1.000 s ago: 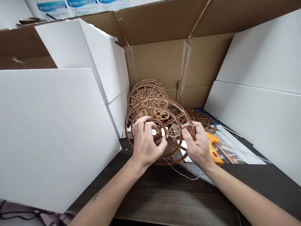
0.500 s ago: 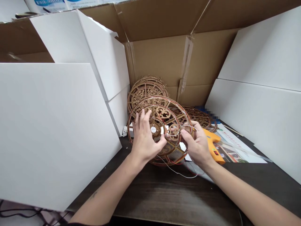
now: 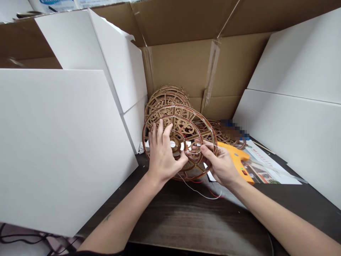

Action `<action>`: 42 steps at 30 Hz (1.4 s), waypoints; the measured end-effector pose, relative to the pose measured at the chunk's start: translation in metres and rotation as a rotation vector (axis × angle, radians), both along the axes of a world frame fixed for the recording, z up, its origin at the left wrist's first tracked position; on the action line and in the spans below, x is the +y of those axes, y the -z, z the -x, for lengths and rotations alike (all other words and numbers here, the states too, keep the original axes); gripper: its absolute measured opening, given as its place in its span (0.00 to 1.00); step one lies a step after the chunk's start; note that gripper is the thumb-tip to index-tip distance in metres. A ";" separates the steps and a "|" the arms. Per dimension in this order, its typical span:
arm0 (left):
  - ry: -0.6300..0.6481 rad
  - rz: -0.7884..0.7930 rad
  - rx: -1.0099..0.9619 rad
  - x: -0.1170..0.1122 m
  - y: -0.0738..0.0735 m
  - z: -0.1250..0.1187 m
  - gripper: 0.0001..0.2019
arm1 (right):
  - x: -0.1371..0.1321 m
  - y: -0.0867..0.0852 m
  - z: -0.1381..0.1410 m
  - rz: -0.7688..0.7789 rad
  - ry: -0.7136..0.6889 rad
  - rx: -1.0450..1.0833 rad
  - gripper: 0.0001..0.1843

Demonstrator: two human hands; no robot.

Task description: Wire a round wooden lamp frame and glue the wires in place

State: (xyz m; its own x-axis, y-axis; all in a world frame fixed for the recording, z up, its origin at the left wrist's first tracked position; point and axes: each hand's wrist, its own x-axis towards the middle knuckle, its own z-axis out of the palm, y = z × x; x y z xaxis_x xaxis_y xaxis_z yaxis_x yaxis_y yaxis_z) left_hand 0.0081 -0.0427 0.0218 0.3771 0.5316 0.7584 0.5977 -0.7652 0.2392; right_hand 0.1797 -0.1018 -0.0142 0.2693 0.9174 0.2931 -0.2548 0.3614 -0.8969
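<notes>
A round brown fretwork lantern frame (image 3: 186, 126) stands tilted over the dark table, with red and white wires running along its ribs. My left hand (image 3: 161, 154) lies against its face, fingers stretched up and the thumb pressed near the white hub (image 3: 173, 144). My right hand (image 3: 220, 163) pinches a thin white wire (image 3: 198, 192) at the frame's right side; the wire loops down onto the table.
More fretwork discs (image 3: 166, 97) lean against the cardboard box (image 3: 186, 67) behind. An orange glue gun (image 3: 236, 158) lies right of the frame on printed sheets (image 3: 266, 170). White foam boards stand at left (image 3: 53, 149) and right (image 3: 293, 124).
My left hand's fingers uncurled from the hub and now lie stretched flat on the frame. The frame tipped slightly up and left. My right hand kept its pinch on the wire.
</notes>
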 end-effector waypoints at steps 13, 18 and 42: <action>-0.014 -0.059 0.024 0.001 0.001 -0.002 0.41 | -0.003 -0.006 0.000 0.014 -0.117 0.077 0.15; 0.019 -0.086 0.053 0.006 0.001 0.002 0.40 | -0.002 -0.002 0.003 0.014 -0.099 0.098 0.17; 0.063 -0.076 0.073 0.013 0.004 0.009 0.39 | 0.000 0.000 0.001 0.077 -0.089 0.121 0.22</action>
State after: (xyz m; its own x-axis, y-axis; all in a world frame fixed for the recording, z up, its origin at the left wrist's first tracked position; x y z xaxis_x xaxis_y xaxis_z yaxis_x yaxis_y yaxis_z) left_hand -0.0004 -0.0299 0.0174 0.4638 0.4469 0.7650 0.5616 -0.8161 0.1363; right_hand 0.1783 -0.1020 -0.0141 0.2150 0.9578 0.1910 -0.3902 0.2635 -0.8822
